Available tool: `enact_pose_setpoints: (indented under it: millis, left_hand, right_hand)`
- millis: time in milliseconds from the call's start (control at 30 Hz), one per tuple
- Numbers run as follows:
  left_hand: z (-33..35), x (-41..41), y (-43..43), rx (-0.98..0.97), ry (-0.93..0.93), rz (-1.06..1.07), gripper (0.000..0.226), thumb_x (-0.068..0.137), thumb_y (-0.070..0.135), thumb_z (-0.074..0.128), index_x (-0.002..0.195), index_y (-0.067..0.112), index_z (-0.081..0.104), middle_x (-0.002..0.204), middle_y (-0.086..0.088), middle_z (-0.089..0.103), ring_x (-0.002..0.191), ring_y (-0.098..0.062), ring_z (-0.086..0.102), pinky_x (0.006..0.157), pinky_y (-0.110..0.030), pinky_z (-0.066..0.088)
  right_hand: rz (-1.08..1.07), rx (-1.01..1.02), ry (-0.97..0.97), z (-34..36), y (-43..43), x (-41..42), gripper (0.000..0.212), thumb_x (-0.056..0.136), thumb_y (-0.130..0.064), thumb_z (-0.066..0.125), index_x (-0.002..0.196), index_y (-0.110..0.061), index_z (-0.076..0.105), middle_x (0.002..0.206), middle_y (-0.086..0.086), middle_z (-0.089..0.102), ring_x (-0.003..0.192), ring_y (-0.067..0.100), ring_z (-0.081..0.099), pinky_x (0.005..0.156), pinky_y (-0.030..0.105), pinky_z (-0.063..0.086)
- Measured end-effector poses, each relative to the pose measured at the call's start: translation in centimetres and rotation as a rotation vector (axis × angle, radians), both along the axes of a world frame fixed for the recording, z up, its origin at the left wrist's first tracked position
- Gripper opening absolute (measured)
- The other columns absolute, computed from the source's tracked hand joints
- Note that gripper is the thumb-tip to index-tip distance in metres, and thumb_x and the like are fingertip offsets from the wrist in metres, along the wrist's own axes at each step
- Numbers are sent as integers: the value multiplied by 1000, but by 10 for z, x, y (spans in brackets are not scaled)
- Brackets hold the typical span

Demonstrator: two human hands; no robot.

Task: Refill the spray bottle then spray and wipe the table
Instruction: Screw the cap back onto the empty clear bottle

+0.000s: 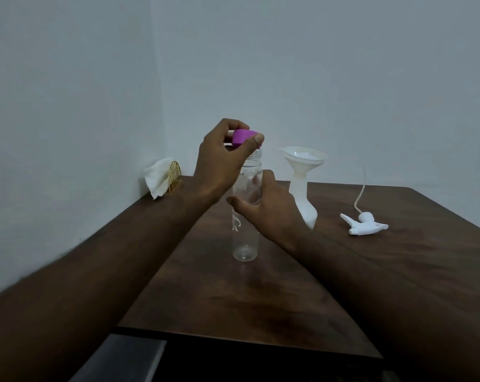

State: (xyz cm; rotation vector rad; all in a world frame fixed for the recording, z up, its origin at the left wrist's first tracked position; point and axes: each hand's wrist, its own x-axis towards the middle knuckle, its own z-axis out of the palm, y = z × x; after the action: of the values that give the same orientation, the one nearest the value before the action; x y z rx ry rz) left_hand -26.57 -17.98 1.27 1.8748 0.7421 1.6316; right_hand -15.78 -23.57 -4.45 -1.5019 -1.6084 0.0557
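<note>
Two hands on the refill step: your left hand (219, 158) pinches the purple cap (244, 137) at the neck of the clear bottle (245, 238), your right hand (271, 208) grips its body; next, likely pour through the funnel (305, 158) in the spray bottle (306, 208) just behind.

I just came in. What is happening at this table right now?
A person seems to be unscrewing a clear bottle that stands on the brown table. The left hand pinches its purple cap, tilted at the threaded neck, and the right hand grips the bottle's body. Behind stands the white spray bottle with a funnel in its neck. Its trigger head lies on the table to the right. Nothing is poured yet.
</note>
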Motion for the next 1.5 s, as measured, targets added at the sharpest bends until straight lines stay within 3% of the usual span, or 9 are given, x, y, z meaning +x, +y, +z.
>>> enact_pose_setpoints:
  millis: [167,300,433,767,1000,1133,1333,1400,1500]
  left_hand:
    - [-11,6,-6,133,80,50,28,83,31,75,102,19,60,96,9,62,87,-10,61,72,-18,52]
    - [-25,8,-9,192,25,137,33,82,32,76,104,15,57,103,0,63,89,-13,61,69,-13,50]
    - [-31,12,-10,208,-48,242,39,79,35,78,104,14,56,103,-3,63,89,-12,60,68,-8,46]
    - [-23,11,-14,170,-19,236,41,78,35,79,103,12,57,102,-2,63,87,-12,60,65,-6,46]
    - [-18,10,-13,216,99,431,50,71,57,77,96,22,53,92,6,62,80,-10,59,59,-15,45]
    - [-18,9,-13,148,61,253,47,74,46,80,100,19,52,98,1,63,85,-14,61,62,-10,47]
    - [-39,3,-17,44,26,-8,54,85,28,73,131,23,44,113,4,61,95,-5,62,73,-11,50]
    - [-40,2,-15,31,3,-34,54,86,28,72,132,25,45,111,3,63,93,-4,63,76,-14,50]
    - [-41,2,-13,7,18,-85,63,84,28,74,136,27,39,117,-2,63,100,-10,64,81,-20,53]
  right_hand:
    - [-8,-14,3,-1,0,0,68,82,-60,67,127,-16,43,107,0,67,89,15,66,79,36,59]
    - [-8,-27,1,-1,2,-1,69,84,-57,66,134,-15,41,113,1,67,92,16,67,78,30,57]
    - [2,-24,2,-3,3,-5,71,83,-57,66,135,-16,39,115,2,67,92,17,67,83,37,59]
    - [21,-15,59,-4,3,-3,65,84,-54,67,131,-15,44,110,3,68,90,16,67,80,36,59]
    - [35,-47,76,-2,-3,-3,69,84,-56,65,134,-13,44,115,3,67,95,17,66,81,33,58]
    - [28,-73,115,2,-6,-2,66,83,-54,67,131,-14,46,115,2,66,94,17,66,82,34,57]
    - [121,-192,189,20,-20,8,68,82,-38,70,137,-12,39,107,-2,65,99,13,64,81,31,56]
    - [75,-132,216,36,-31,11,69,83,-32,68,141,-14,36,103,-5,64,95,9,62,74,23,51]
    - [-13,58,105,72,-40,20,59,84,-34,68,136,-19,46,111,-3,62,94,10,59,67,16,42]
